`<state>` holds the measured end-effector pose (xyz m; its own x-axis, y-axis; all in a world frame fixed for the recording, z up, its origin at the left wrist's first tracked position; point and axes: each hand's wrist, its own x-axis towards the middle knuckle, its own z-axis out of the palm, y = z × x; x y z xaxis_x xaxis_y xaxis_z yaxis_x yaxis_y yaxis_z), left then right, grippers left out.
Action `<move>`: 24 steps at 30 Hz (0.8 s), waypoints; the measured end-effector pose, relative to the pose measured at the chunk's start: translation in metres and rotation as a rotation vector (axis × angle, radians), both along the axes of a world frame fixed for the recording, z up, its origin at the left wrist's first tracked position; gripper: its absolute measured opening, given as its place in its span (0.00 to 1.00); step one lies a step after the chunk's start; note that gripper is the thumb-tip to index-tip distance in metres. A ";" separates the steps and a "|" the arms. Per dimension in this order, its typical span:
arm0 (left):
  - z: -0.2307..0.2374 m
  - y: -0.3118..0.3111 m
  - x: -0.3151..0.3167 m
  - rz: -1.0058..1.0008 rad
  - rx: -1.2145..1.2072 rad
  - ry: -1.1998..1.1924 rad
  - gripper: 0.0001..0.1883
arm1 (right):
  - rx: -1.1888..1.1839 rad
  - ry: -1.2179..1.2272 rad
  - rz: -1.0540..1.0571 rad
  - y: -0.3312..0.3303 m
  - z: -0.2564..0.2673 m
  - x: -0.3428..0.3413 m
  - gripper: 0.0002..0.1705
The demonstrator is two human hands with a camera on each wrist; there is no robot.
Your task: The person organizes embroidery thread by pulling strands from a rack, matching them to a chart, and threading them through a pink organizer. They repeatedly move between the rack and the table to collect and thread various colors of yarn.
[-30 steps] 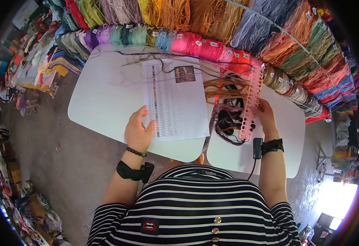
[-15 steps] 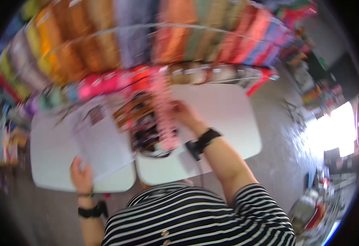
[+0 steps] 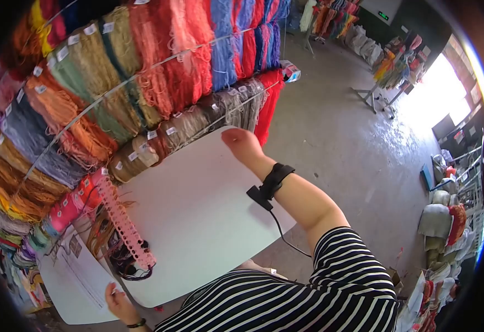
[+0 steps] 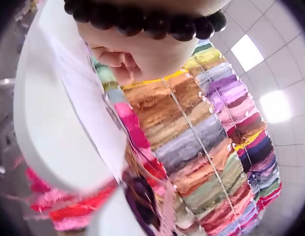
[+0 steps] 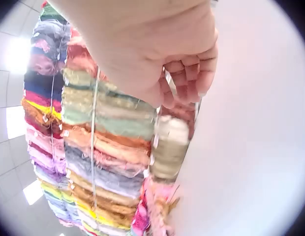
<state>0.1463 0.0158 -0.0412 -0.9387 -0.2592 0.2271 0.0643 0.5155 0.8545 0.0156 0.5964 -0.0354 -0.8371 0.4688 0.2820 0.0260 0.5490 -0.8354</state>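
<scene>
My right hand (image 3: 245, 146) is at the far corner of the white table (image 3: 198, 216), fingers loosely bent and holding nothing that shows. In the right wrist view, its bent fingers (image 5: 191, 81) overlap the table's edge. Low on the left, my left hand (image 3: 121, 306) hovers beside the near edge of a printed sheet (image 3: 79, 276), its fingers relaxed. A pink strip with rows of holes (image 3: 123, 218) lies at the table's left side, well away from the right hand. Dark thread (image 3: 123, 263) and brown thread (image 3: 99, 229) hang from its holes.
Racks of coloured yarn hanks (image 3: 137, 66) line the back of the table, with tagged bundles (image 3: 184, 128) close along its far edge. Grey floor (image 3: 330, 138) lies to the right. Further right stands a shelf with piled bundles (image 3: 438, 221).
The head view has swung to the right. My right hand has let go of the pink strip and moved right to the table's far corner. The left hand stays near the sheet.
</scene>
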 end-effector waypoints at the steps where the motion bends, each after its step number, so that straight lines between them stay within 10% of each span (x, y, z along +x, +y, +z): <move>1: -0.014 0.012 0.000 -0.058 -0.008 -0.062 0.14 | -0.009 0.018 -0.059 0.017 0.000 0.000 0.15; 24: -0.024 0.106 0.010 -0.109 -0.459 -0.033 0.16 | 0.167 0.118 -0.066 0.072 0.016 -0.058 0.13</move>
